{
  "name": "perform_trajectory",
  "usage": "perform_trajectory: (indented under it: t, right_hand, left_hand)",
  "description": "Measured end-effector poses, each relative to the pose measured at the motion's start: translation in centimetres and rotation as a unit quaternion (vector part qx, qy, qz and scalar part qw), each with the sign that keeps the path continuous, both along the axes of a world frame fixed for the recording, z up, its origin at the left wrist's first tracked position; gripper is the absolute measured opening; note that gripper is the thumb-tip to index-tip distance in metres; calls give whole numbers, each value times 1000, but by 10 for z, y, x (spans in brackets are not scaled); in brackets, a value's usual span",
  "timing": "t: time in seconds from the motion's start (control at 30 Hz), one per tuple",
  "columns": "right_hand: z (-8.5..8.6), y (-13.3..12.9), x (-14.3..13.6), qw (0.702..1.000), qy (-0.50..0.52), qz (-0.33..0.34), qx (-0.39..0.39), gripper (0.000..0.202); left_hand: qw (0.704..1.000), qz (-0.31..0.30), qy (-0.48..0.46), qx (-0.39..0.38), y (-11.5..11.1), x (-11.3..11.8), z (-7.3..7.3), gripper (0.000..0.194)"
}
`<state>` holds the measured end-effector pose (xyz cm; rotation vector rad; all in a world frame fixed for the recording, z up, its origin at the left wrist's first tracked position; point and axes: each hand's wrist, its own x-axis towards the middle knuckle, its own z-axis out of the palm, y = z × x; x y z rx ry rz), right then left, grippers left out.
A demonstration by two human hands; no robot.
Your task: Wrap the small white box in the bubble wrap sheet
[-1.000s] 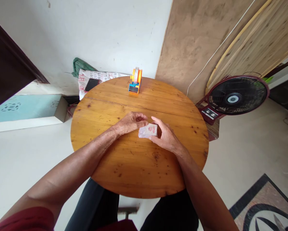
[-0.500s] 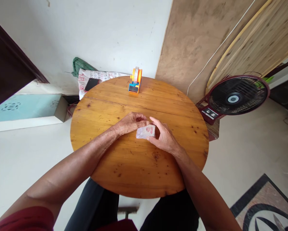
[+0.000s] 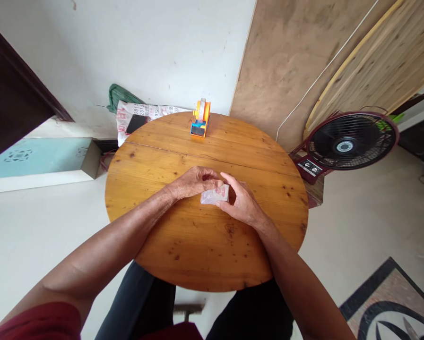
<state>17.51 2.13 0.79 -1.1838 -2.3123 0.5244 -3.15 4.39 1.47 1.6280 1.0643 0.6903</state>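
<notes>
A small pale box [image 3: 212, 196] with red print, wrapped in clear plastic film, is between my hands over the middle of the round wooden table [image 3: 204, 250]. My right hand [image 3: 245, 200] grips its right end, thumb at the near side and fingers at the far side. Curled over the box's far edge, my left hand [image 3: 194, 182] presses its thumb on the upper face, with the fingertips partly hidden. Loose, wrinkled film shows at the left end.
An orange and blue tape dispenser [image 3: 200, 120] stands at the table's far edge. Behind the left edge lie a dark phone [image 3: 136, 123] and a printed white sack [image 3: 155, 111]. A dark red fan [image 3: 344, 146] is at the right, beside a leaning wooden board [image 3: 378, 71].
My left thumb has slid slightly to the right across the box's top, covering part of the red print. My right hand keeps its hold, and the view has shifted a little.
</notes>
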Motion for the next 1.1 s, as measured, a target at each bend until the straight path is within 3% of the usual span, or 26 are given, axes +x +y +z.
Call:
perform_trajectory:
  t: [0.2, 0.43, 0.6, 0.73, 0.87, 1.1]
  right_hand:
    - [-2, 1, 1, 1000, -1, 6, 10, 74]
    - [4, 1, 3, 999, 17, 33, 9, 75]
    - [18, 0, 7, 997, 73, 37, 5, 48]
    - [18, 1, 6, 991, 120, 37, 38, 30]
    - [13, 2, 2, 987, 139, 57, 64, 23]
    - [7, 2, -1, 984, 128, 32, 117, 16]
  left_hand:
    - [1000, 10, 6, 23, -3, 1, 4, 49]
    - [998, 21, -49, -18, 3, -5, -1, 44]
    - [998, -23, -52, -41, 7, -12, 1, 44]
    - [996, -58, -54, -48, 7, -15, 4, 42]
    - [994, -77, -63, -45, 8, -17, 1, 38]
    - [991, -82, -82, -64, 7, -14, 1, 43]
